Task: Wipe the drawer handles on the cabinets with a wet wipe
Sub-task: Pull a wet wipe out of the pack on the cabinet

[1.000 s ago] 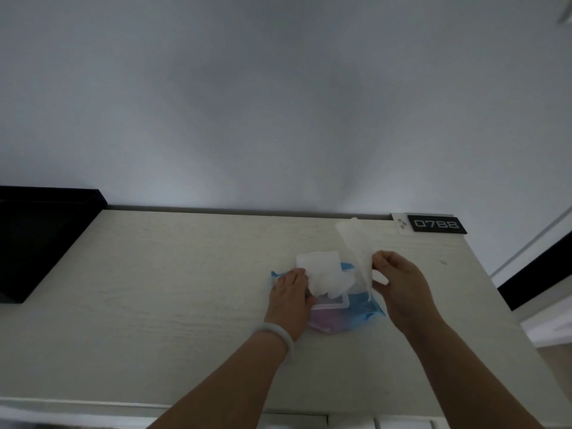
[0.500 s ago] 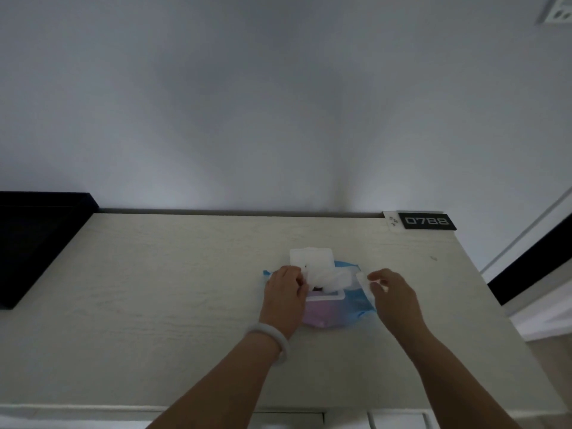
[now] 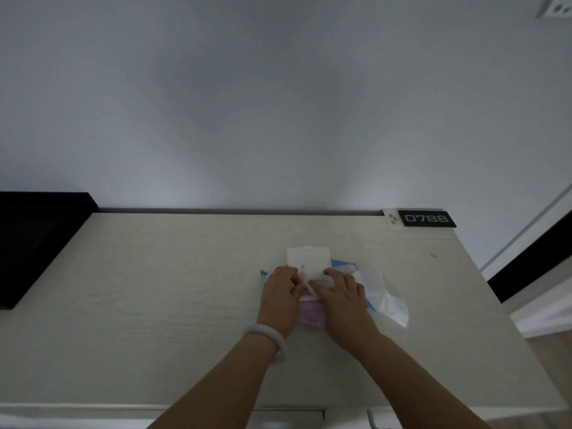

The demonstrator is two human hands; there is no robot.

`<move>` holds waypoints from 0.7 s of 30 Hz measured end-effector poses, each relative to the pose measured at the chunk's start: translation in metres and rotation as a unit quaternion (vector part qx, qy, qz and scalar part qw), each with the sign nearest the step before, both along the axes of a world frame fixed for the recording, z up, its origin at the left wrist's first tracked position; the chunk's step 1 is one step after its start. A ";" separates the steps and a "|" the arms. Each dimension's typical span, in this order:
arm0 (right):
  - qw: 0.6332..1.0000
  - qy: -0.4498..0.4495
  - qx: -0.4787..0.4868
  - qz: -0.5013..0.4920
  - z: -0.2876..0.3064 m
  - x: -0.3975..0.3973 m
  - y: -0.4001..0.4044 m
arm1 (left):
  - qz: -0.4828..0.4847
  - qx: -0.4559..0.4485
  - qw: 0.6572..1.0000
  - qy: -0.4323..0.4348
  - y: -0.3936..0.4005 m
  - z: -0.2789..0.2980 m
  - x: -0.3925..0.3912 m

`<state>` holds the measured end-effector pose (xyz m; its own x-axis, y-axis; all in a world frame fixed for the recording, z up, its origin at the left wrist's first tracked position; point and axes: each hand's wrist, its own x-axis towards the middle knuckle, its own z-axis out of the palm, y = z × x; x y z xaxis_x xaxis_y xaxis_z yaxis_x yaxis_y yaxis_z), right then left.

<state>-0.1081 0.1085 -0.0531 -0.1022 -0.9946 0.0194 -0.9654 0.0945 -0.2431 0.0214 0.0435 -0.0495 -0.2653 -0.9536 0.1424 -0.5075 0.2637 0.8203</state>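
Both hands now sit on the wipe pack at centre frame, low on the cabinet top. A second ago my right hand held a wipe up in the air — that wipe now lies loose on the top, just right of the pack and touching its blue edge. The right hand has come across onto the pack, fingers fairly straight, pressing at the white lid, which stands open. My left hand stays on the pack's left side, fingertips curled at the opening — whether they pinch anything I cannot tell. A pale bangle rings that wrist. The 0788 plate sits upper right.
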 end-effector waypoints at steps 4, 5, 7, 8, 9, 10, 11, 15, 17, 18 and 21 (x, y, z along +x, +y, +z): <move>0.996 -0.087 -0.021 0.006 -0.003 -0.007 0.002 | 0.017 0.007 1.000 0.023 -0.001 -0.004 0.003; 0.995 -0.093 -0.029 0.003 -0.005 -0.008 0.004 | 0.015 0.011 0.999 0.026 -0.001 -0.003 0.003; 0.996 -0.080 -0.033 0.013 -0.005 -0.007 0.004 | 0.008 0.016 0.999 0.029 -0.001 -0.004 0.002; 0.998 -0.059 -0.027 0.021 -0.003 -0.005 0.001 | 0.006 0.019 0.999 0.030 -0.001 -0.004 0.002; 0.999 -0.030 -0.016 0.030 -0.001 -0.003 -0.004 | 0.007 0.024 0.999 0.032 -0.001 -0.004 0.002; 0.999 -0.026 -0.007 0.018 0.001 -0.001 -0.008 | 0.013 0.031 0.999 0.037 -0.002 -0.004 0.003; 0.999 -0.053 0.006 -0.002 0.004 0.001 -0.012 | 0.019 0.036 0.998 0.042 -0.003 -0.004 0.004; 0.959 -0.222 -0.160 -0.077 0.005 -0.009 -0.011 | 0.016 0.046 0.999 0.026 -0.006 -0.004 0.009; 0.968 -0.194 -0.158 0.011 0.003 -0.007 -0.001 | 0.014 0.049 0.998 0.026 -0.006 -0.004 0.008; 0.976 -0.154 -0.141 0.055 0.003 -0.005 0.003 | 0.013 0.050 0.998 0.032 -0.007 -0.005 0.007; 0.990 -0.058 -0.084 0.094 -0.003 -0.005 0.006 | -0.001 0.048 0.998 0.037 -0.005 -0.006 0.005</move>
